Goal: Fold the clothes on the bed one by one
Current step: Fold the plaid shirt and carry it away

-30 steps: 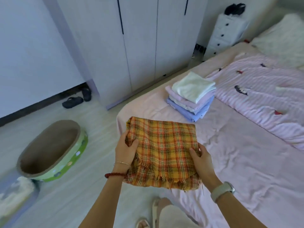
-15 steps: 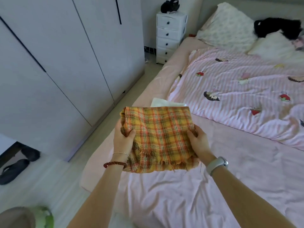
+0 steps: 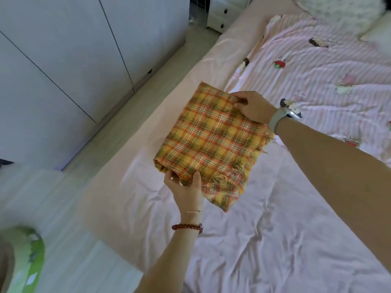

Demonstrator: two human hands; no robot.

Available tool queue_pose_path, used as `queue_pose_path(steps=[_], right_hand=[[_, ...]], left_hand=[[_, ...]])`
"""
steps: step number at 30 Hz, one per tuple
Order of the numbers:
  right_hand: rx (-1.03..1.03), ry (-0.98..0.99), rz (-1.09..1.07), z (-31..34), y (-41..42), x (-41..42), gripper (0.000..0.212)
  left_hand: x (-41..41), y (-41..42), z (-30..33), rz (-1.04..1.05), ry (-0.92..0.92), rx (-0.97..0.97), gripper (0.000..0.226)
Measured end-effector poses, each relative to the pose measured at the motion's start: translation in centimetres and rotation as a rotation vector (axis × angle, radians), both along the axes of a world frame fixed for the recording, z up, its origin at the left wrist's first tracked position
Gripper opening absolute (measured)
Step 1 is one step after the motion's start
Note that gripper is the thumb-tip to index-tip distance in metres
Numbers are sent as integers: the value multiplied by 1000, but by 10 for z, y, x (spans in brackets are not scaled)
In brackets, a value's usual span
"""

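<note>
1. Plaid cloth (image 3: 211, 142), folded square, now sits low near the bed (image 3: 264, 240)'s left edge, lowered from mid-air a moment ago.
2. Left hand (image 3: 186, 189) pinches its near corner; right hand (image 3: 254, 106) grips the far edge.
3. Placement looks nearly done (stack beneath hidden).

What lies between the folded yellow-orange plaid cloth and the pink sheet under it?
Nothing visible: both hands, left hand and right hand, grip the folded yellow-orange plaid cloth; the pink bed sheet around it shows bare.
</note>
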State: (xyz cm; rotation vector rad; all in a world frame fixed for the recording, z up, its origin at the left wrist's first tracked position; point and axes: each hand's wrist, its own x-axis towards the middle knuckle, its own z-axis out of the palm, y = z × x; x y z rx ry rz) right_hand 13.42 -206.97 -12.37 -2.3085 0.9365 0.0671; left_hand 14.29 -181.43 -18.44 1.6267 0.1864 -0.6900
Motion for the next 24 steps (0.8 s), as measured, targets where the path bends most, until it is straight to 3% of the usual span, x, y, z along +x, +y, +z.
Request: queue_pose_path(steps=[4,6,8,10,12,13,15,17,24], right_hand=[[-279,320,-78,-36,7,6,42],[-402,287,-111,-42,21,2,44],[-565,180,-68,-44,38,-7,42],[-709,115,6,-47,56,-18,40],[-772,114,47,-51,67,-26,42],[-750,153,51,-53,69,-30,46],[-631,254,27,-60,67,-37,56],[-542,325,11,-72,59,-45,60],[-355,389,5,-117,40,-52,62]], left_hand=[[7,7,-18,-207,170,57,70],[11,10,-13,-231,107,161,68],[16,15,-3,-224,-204,385,75],[25,14,11,-249,-667,526,76],[36,-3,18,-448,-1007,555,71],[40,-15,18,-631,-1084,590,73],[40,-34,11,-974,-1108,655,85],[32,-40,-8,-1140,-1053,706,95],[27,-54,-66,-1200,-950,815,102]])
